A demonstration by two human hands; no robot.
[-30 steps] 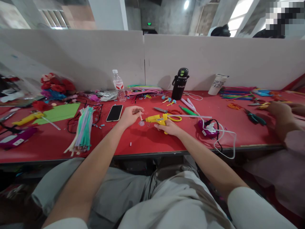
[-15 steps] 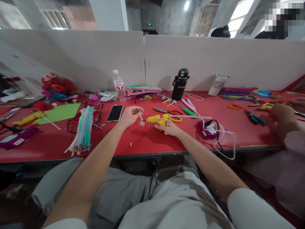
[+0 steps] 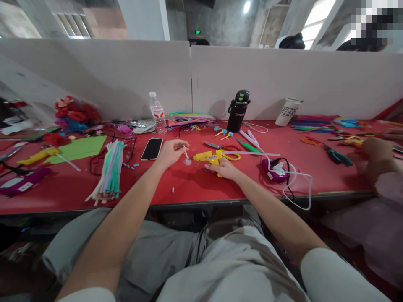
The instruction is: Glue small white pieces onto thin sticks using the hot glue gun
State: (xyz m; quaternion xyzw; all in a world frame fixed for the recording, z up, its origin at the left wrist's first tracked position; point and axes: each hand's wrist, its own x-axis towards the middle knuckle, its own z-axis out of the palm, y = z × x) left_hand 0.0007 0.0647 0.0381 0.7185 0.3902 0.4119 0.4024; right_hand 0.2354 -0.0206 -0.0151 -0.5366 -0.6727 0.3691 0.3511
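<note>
My right hand [image 3: 225, 168] is wrapped round the handle of a yellow glue gun [image 3: 206, 157], whose nozzle points left. A long clear glue stick [image 3: 256, 154] sticks out of the gun's back end. In the fingers of my left hand [image 3: 172, 153] is a thin pale pipe cleaner stem [image 3: 185, 152] with a small lilac tuft [image 3: 187, 162] at its lower end. The nozzle tip meets or nearly meets this tuft; the exact contact is too small to make out. Scissors with orange-yellow handles [image 3: 231, 156] lie just behind the gun.
Left of my arm are a phone [image 3: 151, 149] and a bundle of pastel pipe cleaners [image 3: 111, 170]. A plastic bottle [image 3: 158, 113] and a black flask [image 3: 238, 112] stand by the partition. A purple box with cords [image 3: 274, 171] lies right; beyond it is a co-worker's arm [image 3: 379, 157].
Almost nothing differs. Both my hands, the glue gun and the pipe cleaner piece hold their places; the co-worker's hand at the right has shifted slightly.
</note>
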